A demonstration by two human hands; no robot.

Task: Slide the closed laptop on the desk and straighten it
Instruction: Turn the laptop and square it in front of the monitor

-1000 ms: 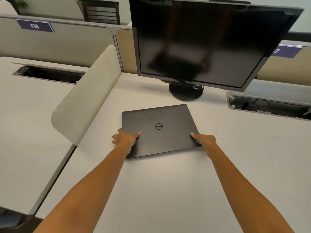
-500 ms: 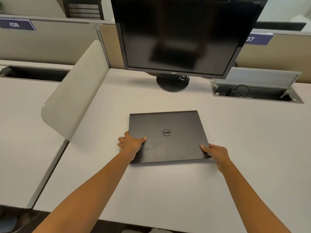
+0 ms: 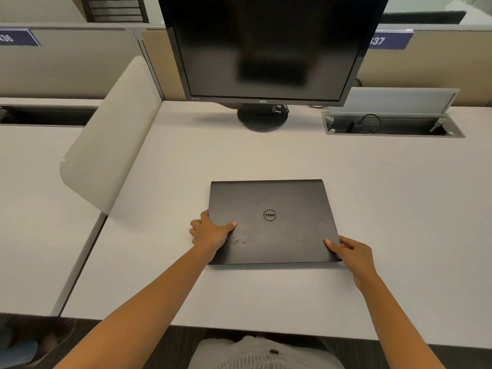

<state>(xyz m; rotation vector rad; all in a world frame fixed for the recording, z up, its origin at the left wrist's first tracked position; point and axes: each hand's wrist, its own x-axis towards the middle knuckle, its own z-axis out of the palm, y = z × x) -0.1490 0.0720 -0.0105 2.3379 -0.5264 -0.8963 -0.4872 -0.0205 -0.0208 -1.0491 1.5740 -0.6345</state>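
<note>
Left hand (image 3: 210, 233) and right hand (image 3: 351, 251) gripping opposite laptop (image 3: 274, 222) edges, thumbs on top.

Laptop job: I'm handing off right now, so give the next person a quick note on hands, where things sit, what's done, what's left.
Left hand: gripping the left edge of the closed laptop, thumb on the lid.
Right hand: holding the near right corner, thumb on top.
The laptop lies flat on the desk, in front of the monitor and apart from its stand. The open cable tray is at the back right.
Done: its edges look roughly parallel to the desk's front edge.
Left: make any final small adjustment if needed, then let go with both hands.
</note>
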